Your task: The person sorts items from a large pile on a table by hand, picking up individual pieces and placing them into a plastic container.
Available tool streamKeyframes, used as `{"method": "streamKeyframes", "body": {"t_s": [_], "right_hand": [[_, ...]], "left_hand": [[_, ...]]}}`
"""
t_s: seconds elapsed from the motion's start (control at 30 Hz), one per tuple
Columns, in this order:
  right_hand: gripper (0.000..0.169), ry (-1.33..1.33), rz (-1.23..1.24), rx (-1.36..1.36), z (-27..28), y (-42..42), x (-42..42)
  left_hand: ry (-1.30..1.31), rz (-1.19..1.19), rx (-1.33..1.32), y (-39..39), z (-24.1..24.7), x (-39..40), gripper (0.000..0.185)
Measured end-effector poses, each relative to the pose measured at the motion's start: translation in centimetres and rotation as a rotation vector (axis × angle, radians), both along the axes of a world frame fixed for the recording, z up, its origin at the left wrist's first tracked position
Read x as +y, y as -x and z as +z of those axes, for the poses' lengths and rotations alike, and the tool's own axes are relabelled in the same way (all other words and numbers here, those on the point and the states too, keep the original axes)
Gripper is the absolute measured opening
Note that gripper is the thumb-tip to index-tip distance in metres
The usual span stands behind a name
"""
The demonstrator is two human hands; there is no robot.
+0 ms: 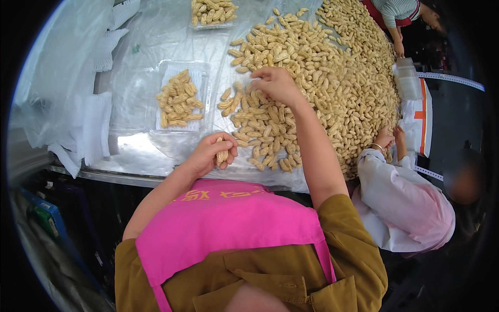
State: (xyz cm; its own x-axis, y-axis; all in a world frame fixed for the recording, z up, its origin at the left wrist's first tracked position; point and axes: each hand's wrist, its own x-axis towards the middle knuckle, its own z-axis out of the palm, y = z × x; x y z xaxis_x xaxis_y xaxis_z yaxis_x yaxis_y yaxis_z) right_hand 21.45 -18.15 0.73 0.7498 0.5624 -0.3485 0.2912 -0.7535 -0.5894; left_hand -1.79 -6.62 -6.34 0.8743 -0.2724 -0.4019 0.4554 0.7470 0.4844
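My left hand (pixel 212 154) is closed around a few unshelled peanuts (pixel 222 151) near the table's front edge. Over the near-left part of a large peanut heap (pixel 335 89), my right hand (pixel 277 85) hovers with thumb and forefinger apart. No peanut shows between those fingertips; its other fingers are partly hidden below the palm. Left of both hands lies a clear plastic clamshell box (pixel 206 97), lid spread open to the left. A white foam net (pixel 196 125) lines it, and a small pile of peanuts (pixel 179 97) rests on the net.
A second filled clear box (pixel 213 26) sits farther back. White foam nets (pixel 96 126) and plastic sheeting (pixel 58 66) line the left side. At right, another person's hands (pixel 386 137) touch the heap's edge; a second person's hand (pixel 399 50) is by stacked clear boxes (pixel 407 80).
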Motion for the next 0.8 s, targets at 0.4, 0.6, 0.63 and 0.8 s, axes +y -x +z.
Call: {"method": "streamKeyframes", "body": {"t_s": [0.4,0.6,0.63,0.8], "right_hand": [[0.024,0.233,-0.011,-0.422,-1.4,-0.7,-0.6],[0.021,-0.118,-0.156,0.046,0.2,-0.7,-2.5],[0.021,-0.139,-0.161,0.113,0.6,-0.6,-2.9],[0.023,-0.199,-0.103,0.411,2.6,1.9,-3.8]], "left_hand": [[0.002,-0.024,0.016,-0.1,-0.1,0.1,0.015],[0.004,0.0,-0.007,-0.2,0.2,0.0,0.021],[0.006,0.003,-0.002,-0.2,0.2,0.0,0.022],[0.007,-0.002,-0.032,-0.3,0.1,0.0,0.031]]}}
